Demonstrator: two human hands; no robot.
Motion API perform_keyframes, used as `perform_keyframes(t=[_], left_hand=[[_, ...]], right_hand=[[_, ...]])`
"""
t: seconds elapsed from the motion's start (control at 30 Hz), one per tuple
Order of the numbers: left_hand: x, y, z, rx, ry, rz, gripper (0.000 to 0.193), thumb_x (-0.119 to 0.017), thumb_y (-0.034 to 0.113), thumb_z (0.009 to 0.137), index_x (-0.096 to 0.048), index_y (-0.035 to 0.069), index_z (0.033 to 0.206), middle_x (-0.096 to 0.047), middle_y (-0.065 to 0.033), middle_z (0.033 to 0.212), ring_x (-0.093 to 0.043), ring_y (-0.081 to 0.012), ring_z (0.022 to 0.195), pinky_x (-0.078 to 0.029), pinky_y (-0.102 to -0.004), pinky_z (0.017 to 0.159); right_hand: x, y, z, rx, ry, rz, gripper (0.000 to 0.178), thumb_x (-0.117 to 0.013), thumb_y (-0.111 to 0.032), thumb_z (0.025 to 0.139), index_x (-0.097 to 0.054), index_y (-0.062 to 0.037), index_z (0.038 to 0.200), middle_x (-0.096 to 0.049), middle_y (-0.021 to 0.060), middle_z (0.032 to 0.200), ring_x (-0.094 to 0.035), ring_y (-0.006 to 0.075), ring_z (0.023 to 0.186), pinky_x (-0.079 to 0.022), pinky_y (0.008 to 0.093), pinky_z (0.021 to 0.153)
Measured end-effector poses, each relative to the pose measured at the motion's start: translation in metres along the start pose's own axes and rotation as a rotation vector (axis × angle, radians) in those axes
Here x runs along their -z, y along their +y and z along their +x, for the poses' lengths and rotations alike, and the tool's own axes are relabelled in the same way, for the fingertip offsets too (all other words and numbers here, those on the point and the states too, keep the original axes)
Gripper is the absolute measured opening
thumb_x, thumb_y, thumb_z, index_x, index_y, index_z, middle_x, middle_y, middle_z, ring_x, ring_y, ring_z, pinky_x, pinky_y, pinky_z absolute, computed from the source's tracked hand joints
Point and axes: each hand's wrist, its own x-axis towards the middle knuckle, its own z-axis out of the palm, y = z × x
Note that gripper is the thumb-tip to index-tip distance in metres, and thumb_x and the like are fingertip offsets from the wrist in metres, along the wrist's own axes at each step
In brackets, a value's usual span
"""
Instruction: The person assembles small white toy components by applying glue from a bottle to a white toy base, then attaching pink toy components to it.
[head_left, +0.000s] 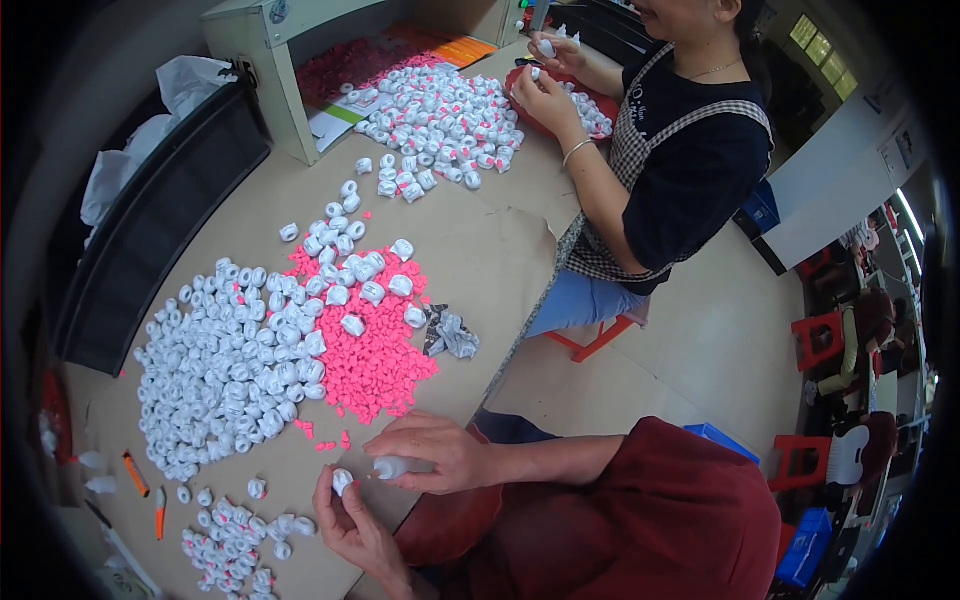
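Note:
My left hand (pixel 357 530) is closed around a small white ring-shaped piece (pixel 342 482), pinching it by the table's near edge. Just beside it, my right hand (pixel 435 452) grips a small whitish squeeze bottle (pixel 390 467), its tip pointing toward the piece. Beyond my hands lies a heap of small bright pink pieces (pixel 375 365). A large pile of white ring-shaped pieces (pixel 215 370) adjoins it. A smaller group of white pieces with pink bits (pixel 228 545) rests nearer my left hand.
Across the table a co-worker's hands (pixel 548 95) hold small white items over a red tray (pixel 575 110). More white-and-pink pieces (pixel 440 120) lie by a shelf (pixel 290 90). Orange cutters (pixel 160 512), crumpled wrapping (pixel 452 335) and a black bin (pixel 165 220) are around.

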Motion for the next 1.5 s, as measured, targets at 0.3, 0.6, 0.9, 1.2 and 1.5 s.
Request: perform_keyframes(t=[0.3,0.6,0.9,1.2,1.5], left_hand=[[0.032,-0.008,-0.012,0.152,0.126,-0.334,0.026,-0.055,-0.002,0.085,-0.053,-0.006,0.111,-0.060,-0.0156,0.106,-0.061,-0.0177,0.087,-0.050,-0.0282,0.079],[0.007,0.003,0.009,0.198,-0.032,-0.406,0.028,-0.055,-0.004,0.085,-0.053,-0.005,0.113,-0.061,-0.0124,0.106,-0.060,-0.0170,0.094,-0.049,-0.0284,0.083],[0.032,0.002,-0.006,0.280,-0.075,-0.464,0.030,-0.056,-0.004,0.085,-0.053,-0.004,0.115,-0.061,-0.0107,0.108,-0.059,-0.0139,0.095,-0.048,-0.0250,0.082],[0.034,-0.002,-0.003,0.254,-0.126,-0.487,0.028,-0.053,-0.006,0.086,-0.054,-0.004,0.113,-0.060,-0.0110,0.109,-0.058,-0.0137,0.096,-0.047,-0.0254,0.084],[0.034,-0.002,-0.003,0.252,-0.141,-0.502,0.027,-0.053,-0.006,0.086,-0.053,-0.005,0.112,-0.060,-0.0120,0.110,-0.058,-0.0142,0.098,-0.046,-0.0257,0.087]], right_hand=[[0.003,-0.003,0.005,-0.081,-0.077,0.036,0.037,-0.066,-0.014,0.079,-0.055,0.0018,0.112,-0.061,0.0124,0.096,-0.058,0.0263,0.083,-0.046,0.0350,0.073],[0.006,0.002,0.001,-0.201,-0.045,0.129,0.038,-0.063,-0.014,0.081,-0.051,0.0040,0.113,-0.061,0.0146,0.093,-0.060,0.0223,0.082,-0.048,0.0300,0.072],[0.026,-0.015,0.010,-0.326,-0.087,0.241,0.037,-0.076,-0.009,0.066,-0.061,0.0042,0.096,-0.063,0.0096,0.080,-0.053,0.0117,0.061,-0.041,0.0237,0.053],[0.023,-0.022,0.018,-0.301,-0.207,0.177,0.033,-0.077,-0.010,0.064,-0.065,0.0042,0.092,-0.064,0.0106,0.073,-0.051,0.0146,0.055,-0.039,0.0252,0.049],[0.018,-0.021,0.017,-0.340,-0.224,0.174,0.032,-0.076,-0.008,0.064,-0.065,0.0045,0.092,-0.063,0.0097,0.070,-0.051,0.0138,0.055,-0.039,0.0247,0.049]])
